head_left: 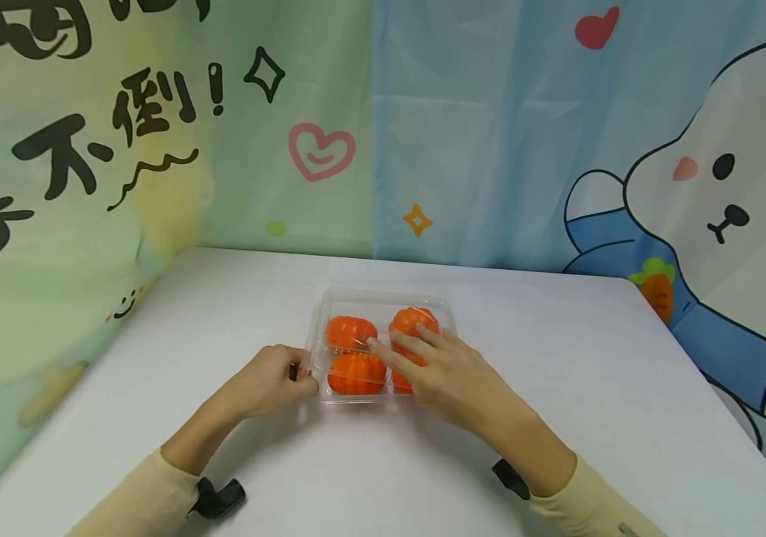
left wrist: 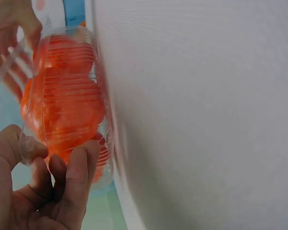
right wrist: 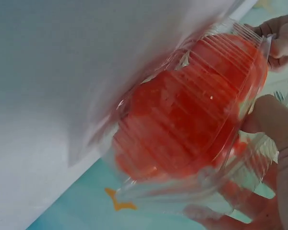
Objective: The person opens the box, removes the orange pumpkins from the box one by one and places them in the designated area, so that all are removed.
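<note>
A clear plastic clamshell box [head_left: 383,297] sits on the white table, holding several small orange pumpkins [head_left: 357,375]. At the box's left front corner, my left hand [head_left: 280,379] pinches the thin plastic edge between thumb and fingers, as the left wrist view shows close up. My right hand [head_left: 453,380] lies over the right side with its fingers spread and fairly straight, touching the clear lid [right wrist: 173,194]. The lid looks slightly raised from the base in the right wrist view. Fingers of the right hand partly hide the pumpkins on the right.
The white table [head_left: 544,335] extends around the box on all sides. A printed cloth backdrop [head_left: 476,134] hangs behind the table and along its sides. Black straps [head_left: 218,498] are worn near both wrists.
</note>
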`<action>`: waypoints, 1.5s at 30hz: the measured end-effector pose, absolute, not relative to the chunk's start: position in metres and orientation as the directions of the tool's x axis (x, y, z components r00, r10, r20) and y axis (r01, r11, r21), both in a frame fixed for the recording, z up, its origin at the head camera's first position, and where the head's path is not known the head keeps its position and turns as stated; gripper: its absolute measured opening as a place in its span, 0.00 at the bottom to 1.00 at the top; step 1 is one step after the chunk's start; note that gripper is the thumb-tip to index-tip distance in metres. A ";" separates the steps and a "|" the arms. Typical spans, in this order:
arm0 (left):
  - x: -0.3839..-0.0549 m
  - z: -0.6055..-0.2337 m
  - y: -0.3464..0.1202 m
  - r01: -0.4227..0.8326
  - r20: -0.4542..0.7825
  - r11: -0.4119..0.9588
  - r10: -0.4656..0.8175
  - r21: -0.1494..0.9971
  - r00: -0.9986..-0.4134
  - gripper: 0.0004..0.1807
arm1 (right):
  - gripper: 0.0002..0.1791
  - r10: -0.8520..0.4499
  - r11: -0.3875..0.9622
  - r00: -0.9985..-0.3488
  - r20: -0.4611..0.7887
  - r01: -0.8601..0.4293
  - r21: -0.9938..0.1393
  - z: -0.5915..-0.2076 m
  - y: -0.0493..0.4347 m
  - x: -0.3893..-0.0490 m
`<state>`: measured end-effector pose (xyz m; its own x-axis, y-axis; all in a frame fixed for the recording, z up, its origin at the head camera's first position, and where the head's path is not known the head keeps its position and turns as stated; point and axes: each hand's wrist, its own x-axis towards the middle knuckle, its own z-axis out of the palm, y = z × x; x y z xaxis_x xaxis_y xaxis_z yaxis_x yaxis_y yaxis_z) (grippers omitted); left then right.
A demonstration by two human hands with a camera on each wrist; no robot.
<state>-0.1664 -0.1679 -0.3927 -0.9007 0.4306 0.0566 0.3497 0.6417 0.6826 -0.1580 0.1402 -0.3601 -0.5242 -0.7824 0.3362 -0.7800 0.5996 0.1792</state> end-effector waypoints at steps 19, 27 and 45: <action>-0.164 -0.387 -0.183 0.384 0.111 0.663 0.415 0.642 -0.903 0.11 | 0.43 -0.782 0.560 -0.506 0.364 -0.827 0.054 -0.332 0.170 -0.163; -0.161 -0.395 -0.188 0.339 0.069 0.633 0.411 0.695 -0.909 0.09 | 0.39 -0.695 0.547 -0.406 0.594 -0.834 0.071 -0.336 0.173 -0.180; -0.162 -0.395 -0.195 0.252 -0.037 0.555 0.456 0.792 -0.889 0.08 | 0.38 -0.371 0.543 -0.614 0.696 -0.752 -0.374 -0.352 0.185 -0.206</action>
